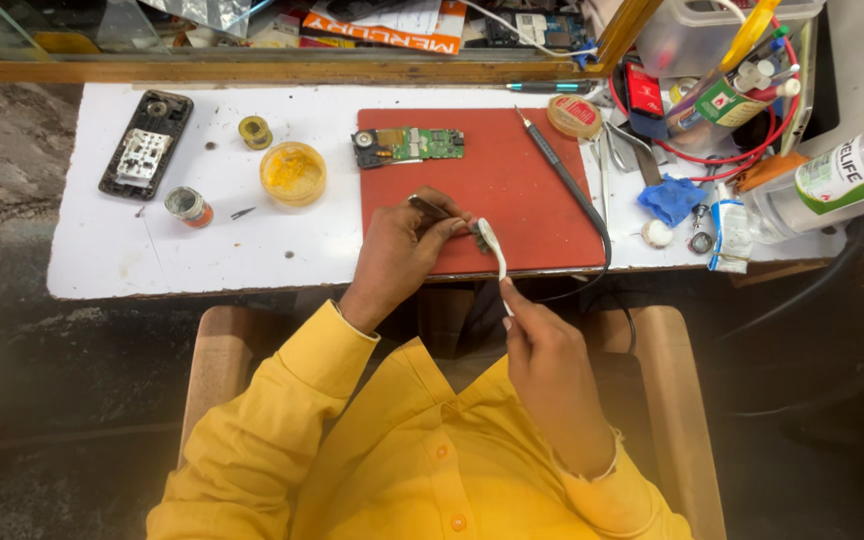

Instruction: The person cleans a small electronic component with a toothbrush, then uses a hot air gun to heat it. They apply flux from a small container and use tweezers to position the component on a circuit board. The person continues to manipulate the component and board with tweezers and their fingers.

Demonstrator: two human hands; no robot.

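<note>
White worktop (pixel 152 250) carries a red mat (pixel 512 190) at centre. Left hand (pixel 402 255) rests on the mat's near edge, fingers pinched on thin metal tweezers (pixel 430 208) above a small dark part (pixel 476 236), too small to identify. Right hand (pixel 552 365), near the body, pinches a white brush (pixel 492 245) whose head touches that part. Farther out on the mat: green circuit board (pixel 407 145), soldering iron (pixel 557 170). Left of the mat: yellow flux tub (pixel 293 172), opened phone (pixel 146 144).
</note>
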